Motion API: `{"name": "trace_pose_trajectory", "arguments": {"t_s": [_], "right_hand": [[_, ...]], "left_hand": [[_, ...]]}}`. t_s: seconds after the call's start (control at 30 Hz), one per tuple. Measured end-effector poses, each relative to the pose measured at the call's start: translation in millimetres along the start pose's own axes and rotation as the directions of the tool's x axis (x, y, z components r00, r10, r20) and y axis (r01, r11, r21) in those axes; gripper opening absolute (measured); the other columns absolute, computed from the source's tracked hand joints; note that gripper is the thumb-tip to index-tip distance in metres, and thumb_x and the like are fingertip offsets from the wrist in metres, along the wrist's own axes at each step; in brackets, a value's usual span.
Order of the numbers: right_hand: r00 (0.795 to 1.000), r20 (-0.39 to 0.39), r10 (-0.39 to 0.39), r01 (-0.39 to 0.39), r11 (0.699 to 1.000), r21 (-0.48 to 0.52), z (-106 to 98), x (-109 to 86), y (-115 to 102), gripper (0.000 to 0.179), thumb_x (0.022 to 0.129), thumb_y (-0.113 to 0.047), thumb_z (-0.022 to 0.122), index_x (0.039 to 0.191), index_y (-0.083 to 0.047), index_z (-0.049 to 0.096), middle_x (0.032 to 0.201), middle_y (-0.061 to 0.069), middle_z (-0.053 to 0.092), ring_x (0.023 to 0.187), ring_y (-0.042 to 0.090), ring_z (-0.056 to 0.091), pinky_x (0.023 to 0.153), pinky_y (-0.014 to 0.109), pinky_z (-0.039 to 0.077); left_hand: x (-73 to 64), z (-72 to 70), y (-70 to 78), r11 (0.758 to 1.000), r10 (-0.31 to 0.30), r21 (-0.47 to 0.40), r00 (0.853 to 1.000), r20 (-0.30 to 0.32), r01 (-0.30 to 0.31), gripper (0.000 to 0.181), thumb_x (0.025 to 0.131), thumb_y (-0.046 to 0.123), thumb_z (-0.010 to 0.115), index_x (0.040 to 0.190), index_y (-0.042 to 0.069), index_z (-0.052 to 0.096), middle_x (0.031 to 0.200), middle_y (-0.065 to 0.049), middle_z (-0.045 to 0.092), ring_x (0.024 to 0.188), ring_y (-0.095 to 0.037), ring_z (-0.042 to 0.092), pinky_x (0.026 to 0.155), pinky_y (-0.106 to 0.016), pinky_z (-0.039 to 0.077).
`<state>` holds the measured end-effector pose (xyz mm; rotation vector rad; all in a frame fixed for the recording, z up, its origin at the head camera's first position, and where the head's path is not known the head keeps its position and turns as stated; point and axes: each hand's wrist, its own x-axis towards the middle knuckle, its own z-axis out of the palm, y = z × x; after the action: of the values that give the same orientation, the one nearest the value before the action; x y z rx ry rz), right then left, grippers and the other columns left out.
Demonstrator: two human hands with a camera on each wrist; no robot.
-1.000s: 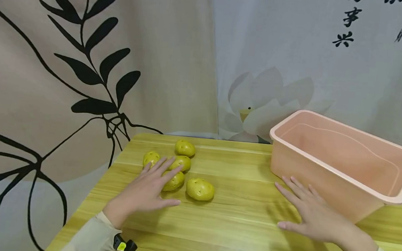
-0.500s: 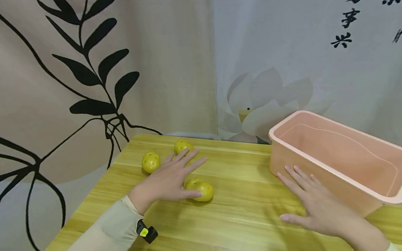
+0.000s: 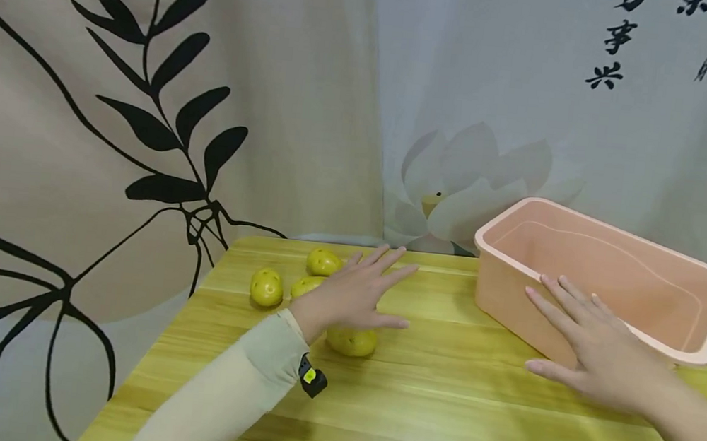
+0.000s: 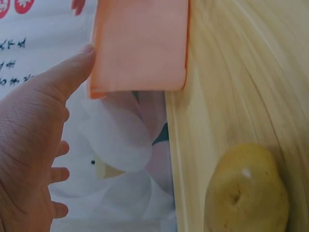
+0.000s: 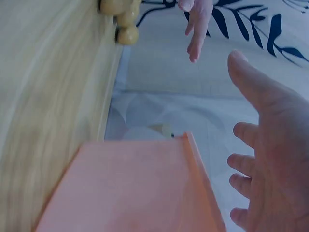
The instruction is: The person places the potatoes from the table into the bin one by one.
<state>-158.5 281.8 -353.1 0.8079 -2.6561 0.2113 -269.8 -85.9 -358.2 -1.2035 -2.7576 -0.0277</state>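
Note:
My left hand [image 3: 353,291], fingers spread and holding nothing, hovers above several yellow potatoes on the table. One potato [image 3: 351,342] lies partly under that hand, another potato [image 3: 267,287] to its left, and a potato [image 3: 324,262] behind. A further potato [image 3: 307,285] is half hidden by the wrist. In the left wrist view a potato [image 4: 247,191] sits below the palm. My right hand [image 3: 604,344], spread and without anything in it, is in front of the pink plastic bin [image 3: 530,315], its fingertips overlapping the bin's near rim in the head view.
The pink bin stands at the table's back right, its mouth facing up. A wooden table [image 3: 437,413] reaches back to a printed curtain [image 3: 301,102] with dark leaves and writing. Each wrist wears a small black camera [image 3: 313,376].
My left hand has moved to the right and away from me over the potatoes, uncovering the left ones. My right hand has shifted right and up toward the bin's rim.

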Motion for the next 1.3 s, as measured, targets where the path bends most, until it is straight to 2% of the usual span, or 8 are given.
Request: {"name": "trace_pose_trajectory", "arguments": {"t_s": [0.17, 0.4, 0.5, 0.67, 0.77, 0.87, 1.03, 1.3], "right_hand": [[0.998, -0.006, 0.063, -0.063, 0.998, 0.027, -6, -7.4, 21, 0.095, 0.08, -0.045, 0.075, 0.155, -0.021, 0.02, 0.16, 0.008, 0.011, 0.146, 0.032, 0.01, 0.115, 0.053, -0.002], [0.981, 0.071, 0.183, -0.187, 0.981, 0.047, -11, -15.5, 43, 0.094, 0.086, -0.043, 0.07, 0.156, -0.023, 0.011, 0.16, 0.013, 0.004, 0.146, 0.033, -0.001, 0.108, 0.063, -0.011], [0.969, 0.097, 0.226, -0.231, 0.972, 0.042, -14, -19.2, 52, 0.09, 0.089, -0.042, 0.066, 0.156, -0.022, 0.008, 0.16, 0.016, 0.002, 0.145, 0.033, -0.006, 0.106, 0.063, -0.016], [0.966, 0.072, 0.247, -0.248, 0.969, 0.013, -15, -25.8, 72, 0.083, 0.094, -0.038, 0.061, 0.155, -0.014, 0.011, 0.158, 0.021, 0.004, 0.145, 0.03, -0.009, 0.108, 0.057, -0.019], [0.963, 0.057, 0.264, -0.264, 0.964, 0.001, -14, -31.0, 83, 0.082, 0.095, -0.037, 0.059, 0.155, -0.012, 0.01, 0.158, 0.022, 0.003, 0.144, 0.036, -0.008, 0.11, 0.055, -0.018], [0.951, 0.066, 0.303, -0.303, 0.953, -0.005, -13, -34.8, 93, 0.082, 0.096, -0.038, 0.056, 0.155, -0.014, 0.005, 0.157, 0.024, 0.0, 0.142, 0.044, -0.007, 0.108, 0.06, -0.016], [0.934, 0.09, 0.346, -0.349, 0.937, 0.02, -12, -39.2, 105, 0.081, 0.097, -0.039, 0.053, 0.155, -0.015, 0.001, 0.156, 0.028, -0.002, 0.14, 0.046, -0.013, 0.102, 0.065, -0.019], [0.934, 0.134, 0.331, -0.342, 0.938, 0.061, -18, -41.0, 125, 0.077, 0.101, -0.032, 0.048, 0.153, -0.004, 0.0, 0.151, 0.036, -0.003, 0.137, 0.047, -0.02, 0.104, 0.061, -0.021]], "left_hand": [[21.6, -1.3, 11.4, 1.0, 0.022, 0.007, 1.0, 0.013, -0.022, 0.091, 0.081, 0.083, 0.032, 0.155, 0.033, 0.013, 0.161, -0.004, 0.005, 0.146, -0.032, 0.009, 0.111, -0.06, 0.019], [51.9, -1.3, 25.7, 0.999, 0.013, 0.033, 0.999, 0.03, -0.014, 0.092, 0.08, 0.084, 0.029, 0.155, 0.033, 0.012, 0.161, -0.003, 0.006, 0.146, -0.032, 0.009, 0.112, -0.057, 0.019], [66.5, -4.3, 32.8, 0.999, -0.002, 0.032, 0.999, 0.035, 0.0, 0.091, 0.08, 0.084, 0.03, 0.154, 0.035, 0.01, 0.161, -0.001, 0.006, 0.146, -0.03, 0.007, 0.113, -0.056, 0.018], [92.9, -9.8, 45.8, 0.999, -0.029, 0.044, 0.998, 0.051, 0.027, 0.091, 0.079, 0.085, 0.03, 0.154, 0.039, 0.006, 0.161, 0.001, 0.004, 0.147, -0.027, 0.005, 0.114, -0.054, 0.017], [107.9, -9.9, 54.8, 0.997, -0.027, 0.072, 0.997, 0.066, 0.022, 0.091, 0.079, 0.085, 0.028, 0.154, 0.038, 0.008, 0.161, 0.001, 0.005, 0.147, -0.027, 0.007, 0.113, -0.054, 0.019], [121.3, -8.5, 65.4, 0.997, -0.023, 0.08, 0.996, 0.088, 0.016, 0.089, 0.08, 0.085, 0.027, 0.153, 0.04, 0.006, 0.161, 0.002, 0.004, 0.147, -0.027, 0.006, 0.113, -0.054, 0.018], [136.1, -3.4, 82.5, 0.997, -0.037, 0.068, 0.991, 0.125, 0.029, 0.088, 0.08, 0.085, 0.027, 0.152, 0.044, 0.0, 0.161, 0.003, -0.003, 0.147, -0.027, 0.0, 0.115, -0.054, 0.014], [151.4, 7.2, 95.5, 0.997, -0.068, 0.048, 0.994, 0.086, 0.064, 0.086, 0.079, 0.085, 0.028, 0.15, 0.047, -0.002, 0.161, 0.002, -0.007, 0.147, -0.027, -0.003, 0.114, -0.054, 0.014]]}}
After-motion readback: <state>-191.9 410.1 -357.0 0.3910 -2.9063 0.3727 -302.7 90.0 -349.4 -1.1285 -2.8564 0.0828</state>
